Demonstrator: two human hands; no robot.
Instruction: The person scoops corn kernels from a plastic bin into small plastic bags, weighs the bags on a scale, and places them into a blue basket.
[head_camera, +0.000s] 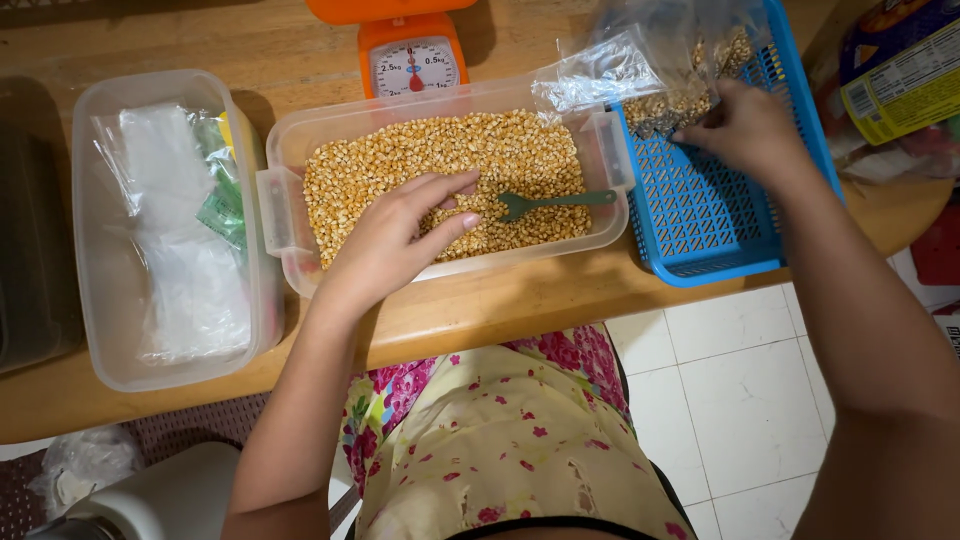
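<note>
A clear plastic bag of kernels (670, 70) sits at upper centre-right, in the blue basket. A yellow-and-blue labelled package (905, 70) lies at upper right. Folded clear bags (175, 230) fill the left tub.

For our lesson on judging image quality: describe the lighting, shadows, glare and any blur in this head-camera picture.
Head view: even, warm indoor light; soft shadows fall beside the empty-looking clear tub of plastic bags and under the left hand; glare whitens the clear bag by the right hand; the corn kernels are sharp, while the frame edges look slightly soft and stretched.
</note>
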